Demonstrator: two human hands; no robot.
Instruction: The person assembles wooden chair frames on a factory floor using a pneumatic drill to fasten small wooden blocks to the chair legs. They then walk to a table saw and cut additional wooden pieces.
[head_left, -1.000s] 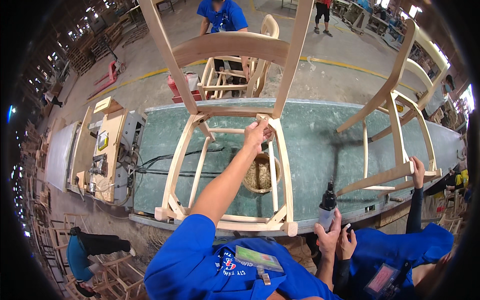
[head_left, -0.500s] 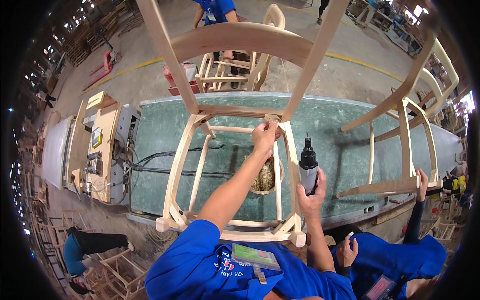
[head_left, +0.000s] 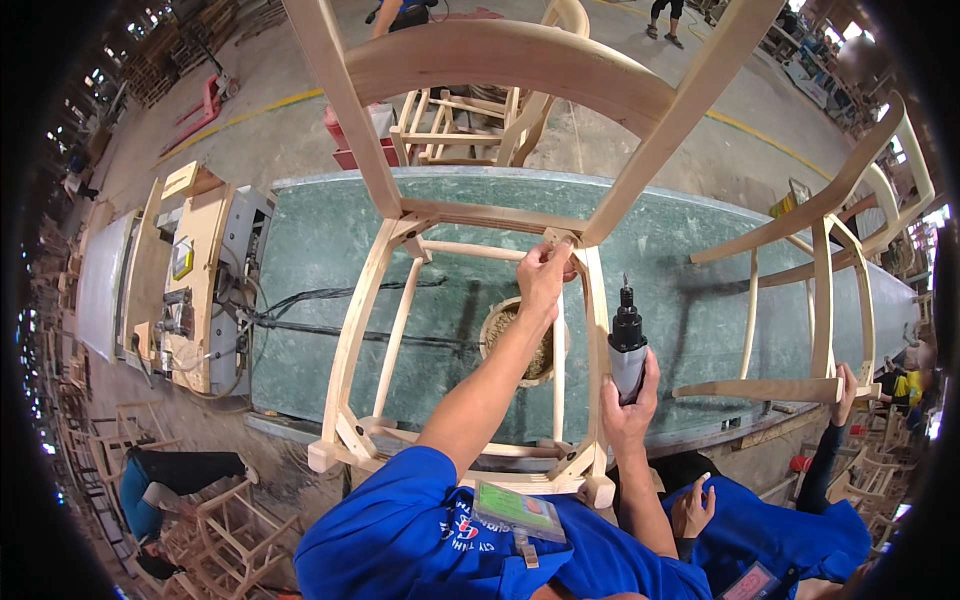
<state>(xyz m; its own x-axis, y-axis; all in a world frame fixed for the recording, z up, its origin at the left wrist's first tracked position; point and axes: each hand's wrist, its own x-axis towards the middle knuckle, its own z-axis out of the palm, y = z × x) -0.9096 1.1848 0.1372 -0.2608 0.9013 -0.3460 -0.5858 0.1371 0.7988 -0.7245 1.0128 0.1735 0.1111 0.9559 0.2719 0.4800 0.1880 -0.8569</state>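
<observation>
A pale wooden chair frame (head_left: 352, 335) lies on the green tabletop (head_left: 300, 220), its curved back rail pointing away from me. With the fingers of my left hand (head_left: 545, 275) I pinch a small wooden corner block (head_left: 555, 238) against the frame's far right inner corner. My right hand (head_left: 630, 412) is wrapped around a grey and black electric screwdriver (head_left: 627, 350), which stands upright just right of the frame's side rail. Its bit points away from me and touches nothing. Similar blocks with dark holes sit in the frame's near corners.
A round bowl of small pale pieces (head_left: 496, 325) sits under the frame. Dark cables (head_left: 350, 342) run left to a wooden fixture (head_left: 190, 290). On the right, a co-worker's hand (head_left: 847, 390) holds another chair frame (head_left: 820, 300). More chairs (head_left: 460, 125) stand beyond the table.
The whole view has shifted slightly. My left hand stays at the corner with the block, and the screwdriver remains upright beside the frame. More of the bowl shows beneath my left forearm.
</observation>
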